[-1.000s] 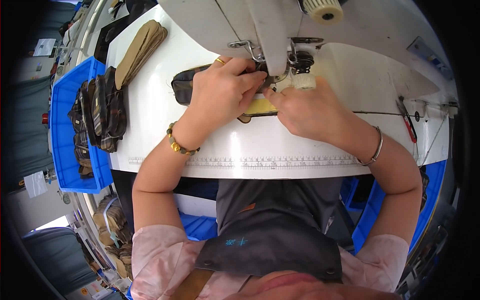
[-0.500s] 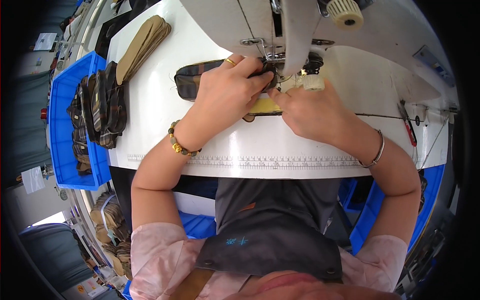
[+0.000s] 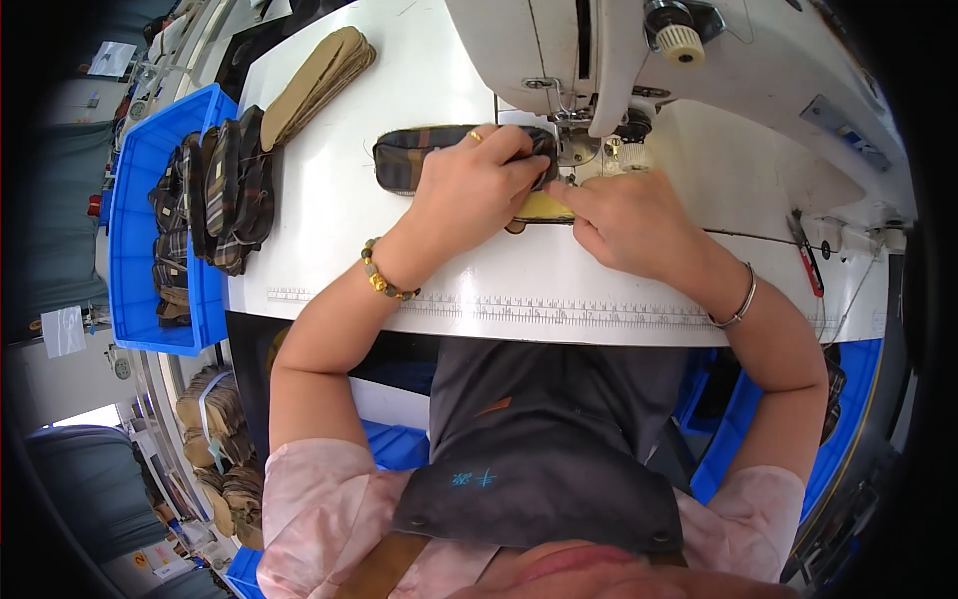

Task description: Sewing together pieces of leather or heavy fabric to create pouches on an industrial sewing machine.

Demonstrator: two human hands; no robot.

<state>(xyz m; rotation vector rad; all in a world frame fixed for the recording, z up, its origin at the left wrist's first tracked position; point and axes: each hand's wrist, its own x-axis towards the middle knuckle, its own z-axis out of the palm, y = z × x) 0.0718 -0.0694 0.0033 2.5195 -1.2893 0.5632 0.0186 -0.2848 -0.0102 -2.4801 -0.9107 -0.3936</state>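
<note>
Beside the needle area of a white sewing machine [image 3: 559,60], a dark plaid fabric piece [image 3: 399,165] with a rounded end lies on the white table. My left hand [image 3: 484,185] is closed over its right part, fingers bent and gripping the fabric. A yellow strip [image 3: 545,207] shows along the near side, between my hands. My right hand [image 3: 634,220] holds the piece's near edge by the yellow strip, index finger stretched toward the needle area and the other fingers curled. My hands hide much of the fabric's right end.
A blue bin [image 3: 130,240] with plaid pieces [image 3: 235,190] stands off the table's left edge. Stacked beige sole-shaped pieces [image 3: 319,85] lie at the far left. Red-handled snips [image 3: 810,265] rest on the right; a printed ruler [image 3: 479,304] runs along the near edge.
The view has shifted, so table, bin and machine appear somewhat farther right. Both hands keep nearly the same grip on the plaid piece beside the needle area.
</note>
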